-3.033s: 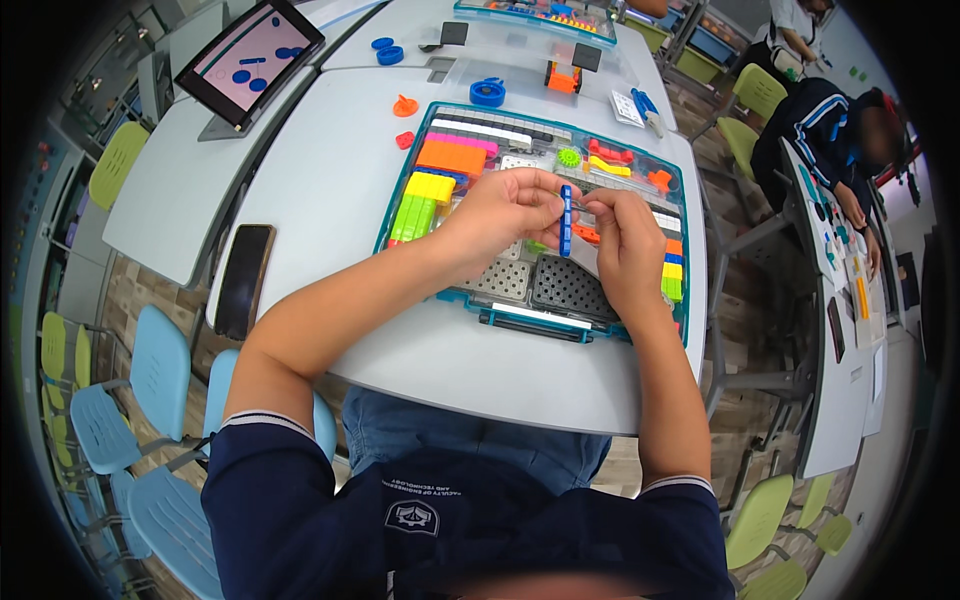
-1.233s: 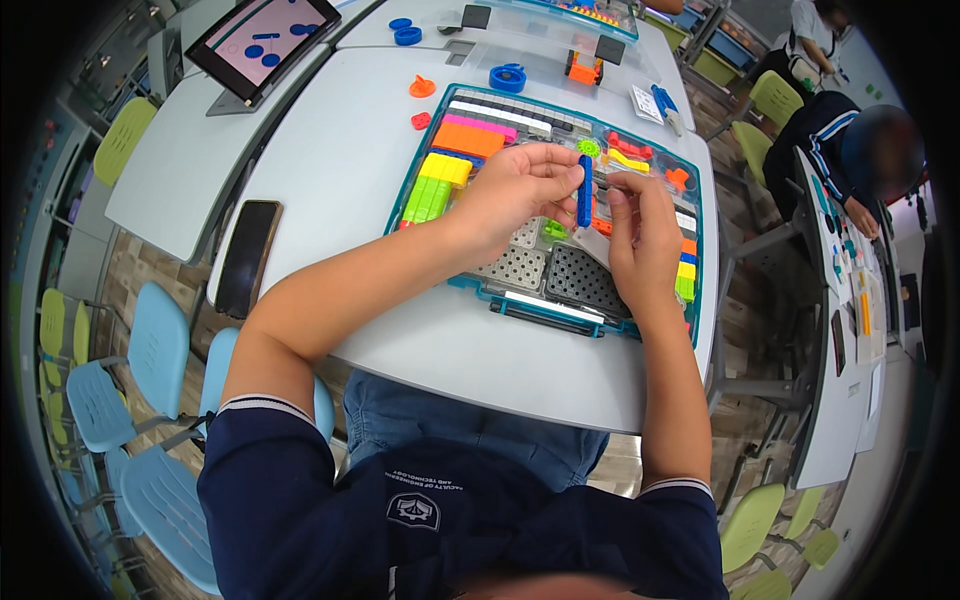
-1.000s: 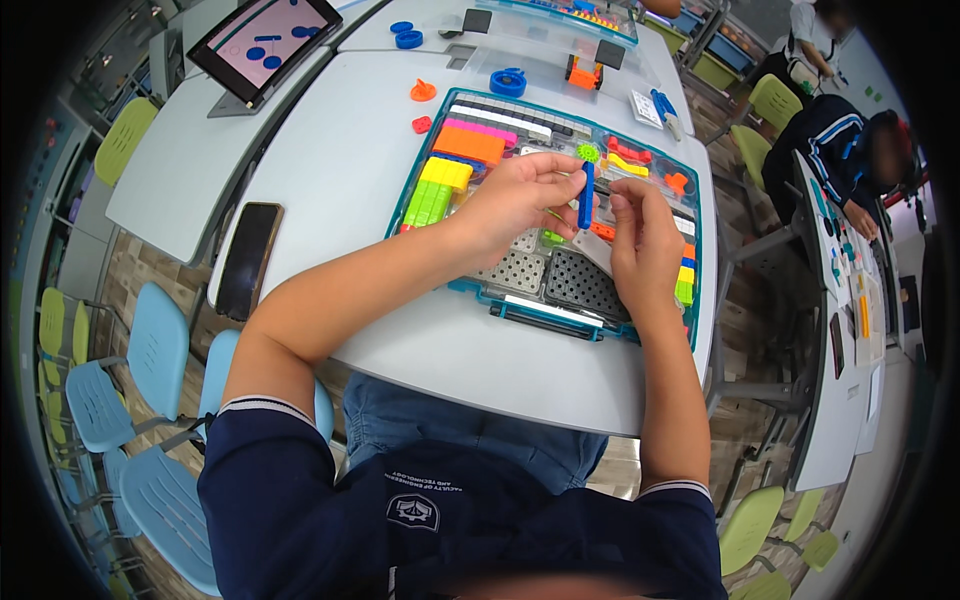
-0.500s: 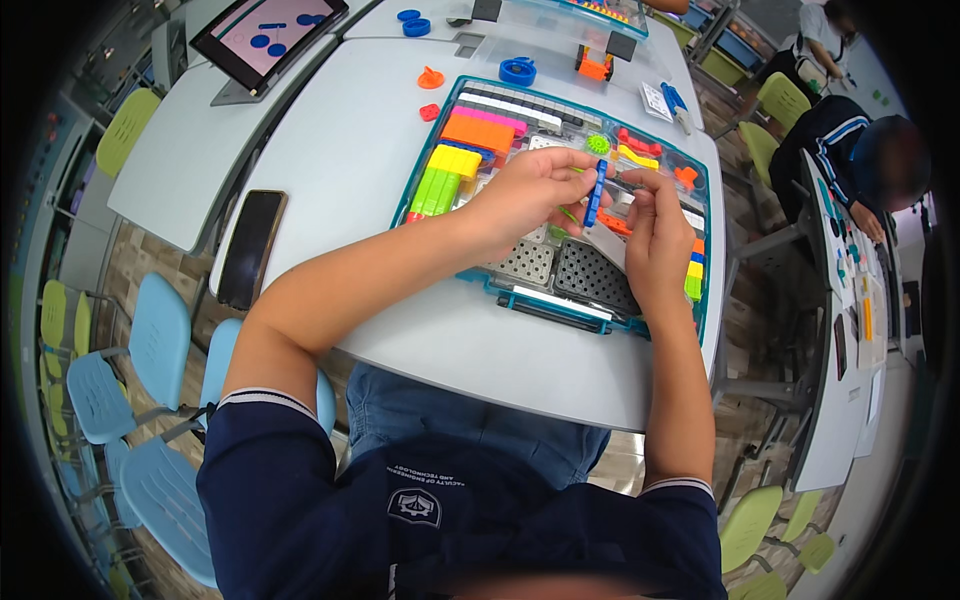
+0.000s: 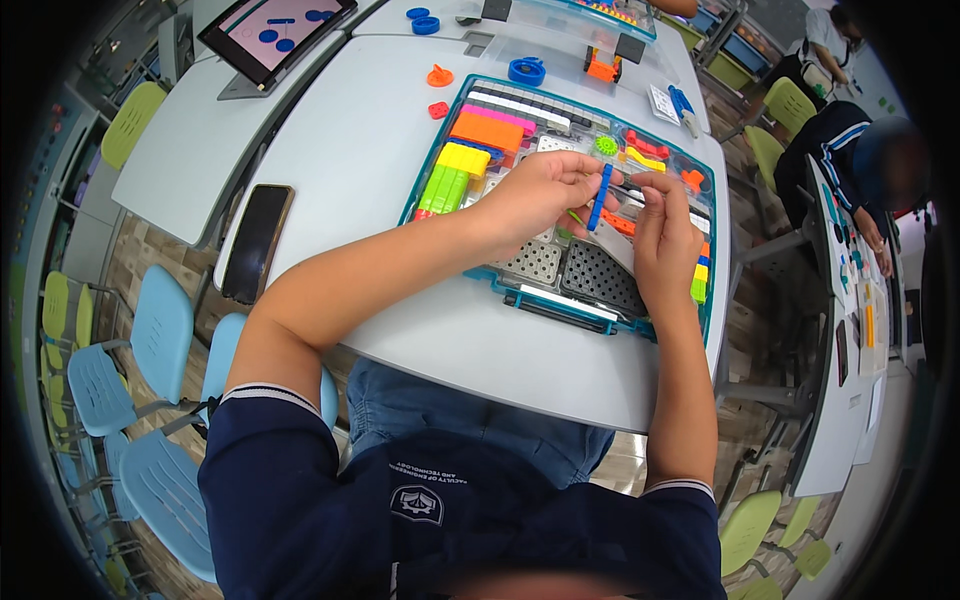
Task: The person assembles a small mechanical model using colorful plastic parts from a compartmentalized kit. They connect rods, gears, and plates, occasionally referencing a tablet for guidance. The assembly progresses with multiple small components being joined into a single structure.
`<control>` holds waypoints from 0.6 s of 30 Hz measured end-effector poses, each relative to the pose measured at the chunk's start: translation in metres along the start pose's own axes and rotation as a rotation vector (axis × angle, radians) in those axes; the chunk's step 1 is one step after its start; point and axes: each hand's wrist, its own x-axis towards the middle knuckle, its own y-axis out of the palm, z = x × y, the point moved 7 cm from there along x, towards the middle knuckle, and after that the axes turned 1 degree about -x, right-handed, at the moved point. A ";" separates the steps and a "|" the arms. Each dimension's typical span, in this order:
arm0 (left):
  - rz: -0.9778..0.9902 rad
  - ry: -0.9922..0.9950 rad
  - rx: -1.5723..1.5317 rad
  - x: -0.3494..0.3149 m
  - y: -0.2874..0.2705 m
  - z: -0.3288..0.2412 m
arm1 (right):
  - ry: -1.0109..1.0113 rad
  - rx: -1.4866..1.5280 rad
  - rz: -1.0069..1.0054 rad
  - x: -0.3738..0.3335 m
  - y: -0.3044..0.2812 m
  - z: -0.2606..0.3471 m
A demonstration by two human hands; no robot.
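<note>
My left hand [image 5: 545, 195] is closed, pinching a flat blue building-set bar [image 5: 600, 200] upright between thumb and fingers. A green bit shows beneath those fingers. To the right of the bar, my right hand [image 5: 665, 225] is closed, its thumb and index finger pinching a small dark piece [image 5: 628, 184] pointed at the bar's upper part; whether it enters a hole I cannot tell. Both hands are over a teal-edged case [image 5: 420, 190] of sorted building pieces. Grey perforated plates [image 5: 603, 275] and orange blocks [image 5: 487, 132] lie in it; its middle is partly hidden by my hands.
On the left of the white table lies a phone [image 5: 258, 245]. Beyond the case are blue rings [image 5: 526, 71], an orange piece [image 5: 439, 76] and a small orange assembly [image 5: 602, 66]. A tablet [image 5: 275, 40] stands on the neighbouring table. Another person [image 5: 840, 160] works at the right.
The view has shifted slightly, moving the scene a little to the right. The blue bar has turned more edge-on between my fingers. Both hands keep their grip.
</note>
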 end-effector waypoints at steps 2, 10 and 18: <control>0.009 -0.005 0.006 0.000 0.000 -0.001 | -0.013 0.001 -0.013 0.000 0.000 0.001; 0.019 0.000 0.010 0.001 0.000 0.003 | 0.018 -0.022 -0.008 0.001 -0.002 0.004; 0.026 -0.018 0.010 0.001 0.001 0.004 | -0.076 0.000 -0.033 0.003 -0.001 0.008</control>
